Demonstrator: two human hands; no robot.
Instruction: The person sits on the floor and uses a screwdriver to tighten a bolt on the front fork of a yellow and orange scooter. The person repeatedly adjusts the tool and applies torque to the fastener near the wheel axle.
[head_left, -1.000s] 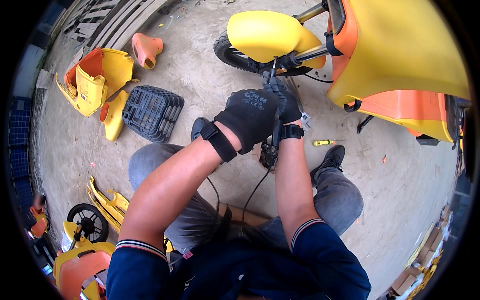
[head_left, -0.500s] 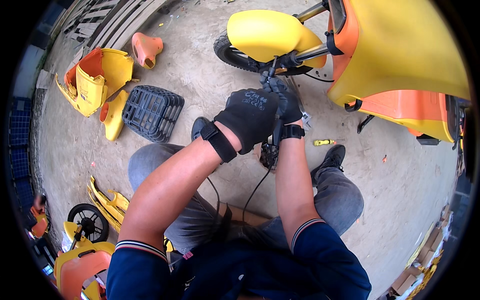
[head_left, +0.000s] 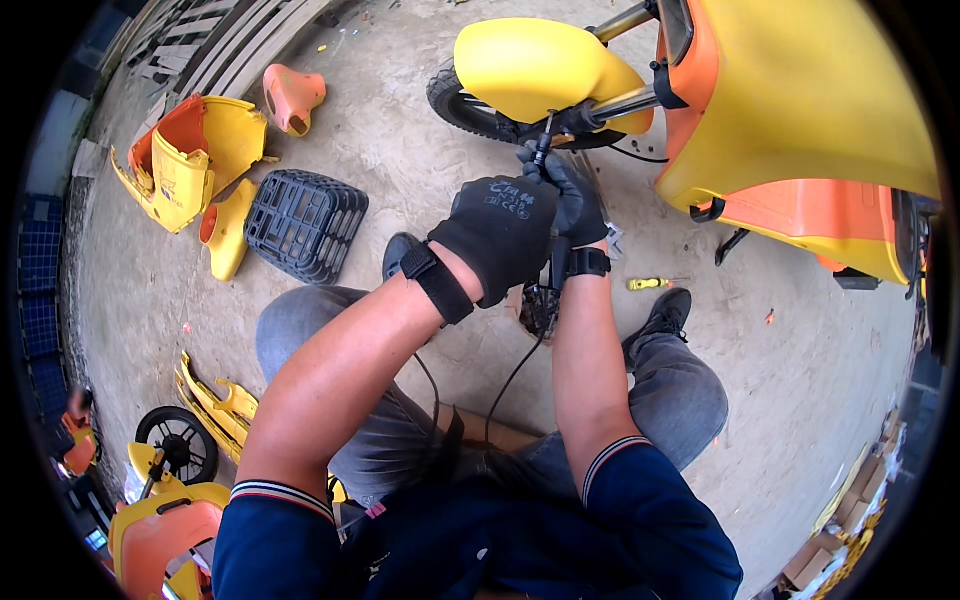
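In front of me, my gloved left hand (head_left: 500,235) is closed, its back toward the view, so what its fingers grip is hidden. Pressed beside it, my gloved right hand (head_left: 576,208) has its fingers curled around the lower part of a slim dark rod-like piece (head_left: 544,143). This piece points up toward the front wheel's hub area; whether it touches there I cannot tell. The front wheel (head_left: 462,108) sits under a yellow mudguard (head_left: 535,68). Below my hands, a bundle of black parts (head_left: 538,308) shows between my forearms, with black cables (head_left: 514,382) running down toward my lap.
A yellow and orange scooter (head_left: 800,110) stands at right. On the concrete lie a yellow screwdriver (head_left: 650,284), an adjustable wrench (head_left: 613,240), a black basket (head_left: 305,226) and yellow-orange body panels (head_left: 185,165). Another scooter (head_left: 165,535) is at lower left, cardboard boxes (head_left: 810,562) at lower right.
My right hand's fingers have shifted slightly on the slim dark piece, and more of it shows above them. My left hand has stayed almost in place.
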